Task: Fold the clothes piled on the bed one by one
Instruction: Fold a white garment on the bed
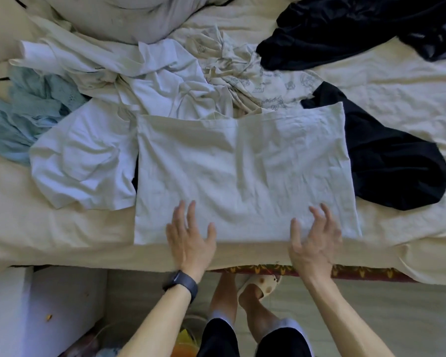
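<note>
A pale white garment point(245, 173) lies spread flat as a rectangle on the bed, its near hem along the mattress edge. My left hand point(189, 237) lies on the near hem with straight, spread fingers. My right hand point(313, 239) is over the near right part of the same hem, fingers spread and slightly bent, holding nothing. Behind it sits the pile: a white T-shirt point(83, 155) at left, crumpled white clothes point(144, 73), a cream printed garment point(255, 78), a light blue garment point(23, 117) and a black garment point(392, 161) at right.
Another black garment point(358, 29) lies at the far right. A grey pillow point(129, 16) sits at the back. The cream bedsheet point(397, 81) shows at right. Below the mattress edge are my legs and a slipper point(260, 284), with a white box point(44, 305) at left.
</note>
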`<action>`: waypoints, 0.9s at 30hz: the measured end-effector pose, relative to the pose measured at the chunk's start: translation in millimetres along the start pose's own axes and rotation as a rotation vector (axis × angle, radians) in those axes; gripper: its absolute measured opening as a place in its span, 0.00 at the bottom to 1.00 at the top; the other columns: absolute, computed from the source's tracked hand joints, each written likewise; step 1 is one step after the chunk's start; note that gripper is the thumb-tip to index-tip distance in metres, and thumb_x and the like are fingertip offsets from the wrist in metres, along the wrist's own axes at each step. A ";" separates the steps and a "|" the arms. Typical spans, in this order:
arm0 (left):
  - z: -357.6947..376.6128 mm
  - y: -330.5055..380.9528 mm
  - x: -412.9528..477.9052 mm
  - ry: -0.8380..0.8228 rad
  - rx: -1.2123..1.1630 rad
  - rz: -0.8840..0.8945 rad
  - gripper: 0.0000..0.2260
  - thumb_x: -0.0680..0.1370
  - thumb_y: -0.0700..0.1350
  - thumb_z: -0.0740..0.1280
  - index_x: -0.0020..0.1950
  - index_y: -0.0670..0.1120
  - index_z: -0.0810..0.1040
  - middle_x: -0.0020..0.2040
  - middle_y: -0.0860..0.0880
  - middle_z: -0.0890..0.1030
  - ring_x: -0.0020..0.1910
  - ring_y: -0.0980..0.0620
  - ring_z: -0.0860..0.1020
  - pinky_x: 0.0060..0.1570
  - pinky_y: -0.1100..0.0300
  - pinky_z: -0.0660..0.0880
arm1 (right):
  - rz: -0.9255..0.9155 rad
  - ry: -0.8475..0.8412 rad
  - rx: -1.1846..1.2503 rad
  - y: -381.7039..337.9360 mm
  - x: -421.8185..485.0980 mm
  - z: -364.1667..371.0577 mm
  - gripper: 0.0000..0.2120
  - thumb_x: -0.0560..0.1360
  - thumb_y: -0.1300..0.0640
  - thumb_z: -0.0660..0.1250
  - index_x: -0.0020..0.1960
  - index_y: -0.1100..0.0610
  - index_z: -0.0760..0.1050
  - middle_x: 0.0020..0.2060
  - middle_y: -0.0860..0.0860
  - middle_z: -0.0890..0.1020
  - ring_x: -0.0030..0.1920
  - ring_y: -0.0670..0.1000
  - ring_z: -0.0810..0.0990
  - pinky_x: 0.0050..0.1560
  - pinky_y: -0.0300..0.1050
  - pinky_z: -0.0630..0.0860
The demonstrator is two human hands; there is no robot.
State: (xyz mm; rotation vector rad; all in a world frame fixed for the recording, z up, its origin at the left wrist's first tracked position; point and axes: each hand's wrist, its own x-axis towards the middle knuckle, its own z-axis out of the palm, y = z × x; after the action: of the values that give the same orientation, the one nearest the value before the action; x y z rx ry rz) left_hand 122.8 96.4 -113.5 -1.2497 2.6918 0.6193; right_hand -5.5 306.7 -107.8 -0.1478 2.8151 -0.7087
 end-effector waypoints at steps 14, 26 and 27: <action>-0.1 -49.0 128.3 -0.092 0.494 0.316 0.29 0.82 0.63 0.45 0.82 0.57 0.45 0.83 0.50 0.44 0.81 0.49 0.44 0.75 0.42 0.35 | 0.060 -0.138 -0.536 37.3 129.2 2.9 0.35 0.81 0.34 0.39 0.83 0.46 0.38 0.82 0.53 0.36 0.81 0.52 0.32 0.77 0.68 0.37; -0.1 -22.5 250.1 0.073 0.420 0.435 0.30 0.81 0.65 0.48 0.82 0.60 0.48 0.83 0.53 0.46 0.81 0.49 0.48 0.74 0.38 0.40 | -0.061 -0.111 -0.439 -30.5 198.0 69.8 0.35 0.81 0.34 0.43 0.84 0.46 0.42 0.83 0.50 0.40 0.80 0.47 0.31 0.79 0.59 0.35; -4.6 -18.3 252.9 0.124 0.364 0.325 0.30 0.81 0.65 0.49 0.82 0.58 0.50 0.83 0.51 0.48 0.81 0.48 0.48 0.75 0.39 0.39 | -0.025 -0.111 -0.434 -35.3 199.9 64.1 0.35 0.81 0.34 0.43 0.84 0.47 0.41 0.83 0.51 0.39 0.80 0.48 0.31 0.79 0.60 0.34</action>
State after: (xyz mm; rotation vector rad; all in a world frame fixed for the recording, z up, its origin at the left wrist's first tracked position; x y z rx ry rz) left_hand -28.8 -94.9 -182.2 -0.7931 2.9557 0.0660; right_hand -181.5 215.9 -186.0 -0.2861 2.8180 -0.0801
